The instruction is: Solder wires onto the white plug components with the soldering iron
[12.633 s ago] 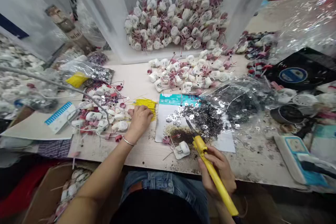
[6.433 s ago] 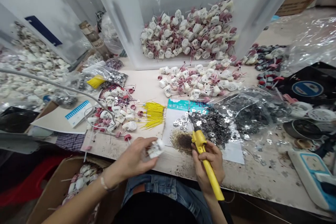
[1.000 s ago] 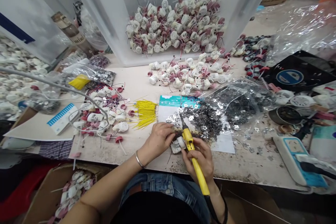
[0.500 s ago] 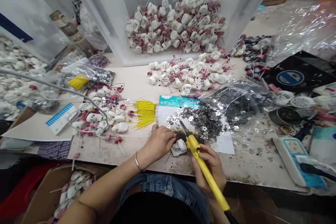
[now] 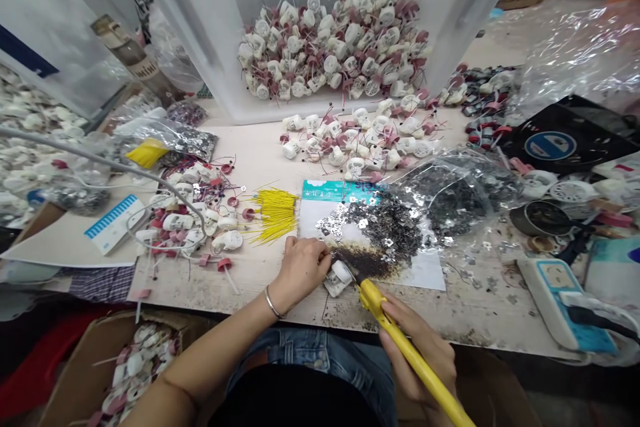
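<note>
The right hand (image 5: 435,347) is wrapped around a yellow soldering iron (image 5: 407,345), whose dark tip points at a small white plastic part (image 5: 339,279) — touching it or only just beside it, I cannot tell. That part lies on the desk (image 5: 245,157) in front of the person, at the near edge of a white sheet of paper (image 5: 311,219). The left hand (image 5: 301,269), with a bracelet (image 5: 273,303) at its wrist, has its fingers bent in beside the part; whether they pinch anything is hidden. Small metal pieces (image 5: 400,223) are heaped on the paper, near a dark brown stain (image 5: 367,260). Yellow wires (image 5: 277,215) lie fanned out left of the sheet — more white and pink parts (image 5: 357,140) are spread beyond it.
</note>
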Demonstrator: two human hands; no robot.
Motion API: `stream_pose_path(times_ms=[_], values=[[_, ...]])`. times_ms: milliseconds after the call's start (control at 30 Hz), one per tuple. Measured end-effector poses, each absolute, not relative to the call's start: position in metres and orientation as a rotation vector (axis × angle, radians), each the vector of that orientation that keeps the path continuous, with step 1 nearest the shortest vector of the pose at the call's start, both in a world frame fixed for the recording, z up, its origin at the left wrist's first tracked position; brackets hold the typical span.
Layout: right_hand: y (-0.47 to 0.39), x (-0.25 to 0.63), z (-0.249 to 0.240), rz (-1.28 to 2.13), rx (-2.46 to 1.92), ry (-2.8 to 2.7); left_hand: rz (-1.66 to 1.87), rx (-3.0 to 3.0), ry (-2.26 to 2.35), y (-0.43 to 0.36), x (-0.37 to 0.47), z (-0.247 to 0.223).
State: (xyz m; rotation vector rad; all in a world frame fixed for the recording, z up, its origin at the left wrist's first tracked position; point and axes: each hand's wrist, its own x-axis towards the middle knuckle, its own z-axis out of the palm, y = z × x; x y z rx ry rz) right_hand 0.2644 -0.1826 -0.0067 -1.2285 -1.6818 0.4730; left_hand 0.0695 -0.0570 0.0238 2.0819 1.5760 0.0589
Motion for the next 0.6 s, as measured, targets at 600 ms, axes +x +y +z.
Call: stream_pose_path(times_ms=[600], values=[[-0.1733,0.2632,-0.0051,0.416,-1.171,-1.721,0.055,2.065,1.615,-0.057,0.0757,0.0227]])
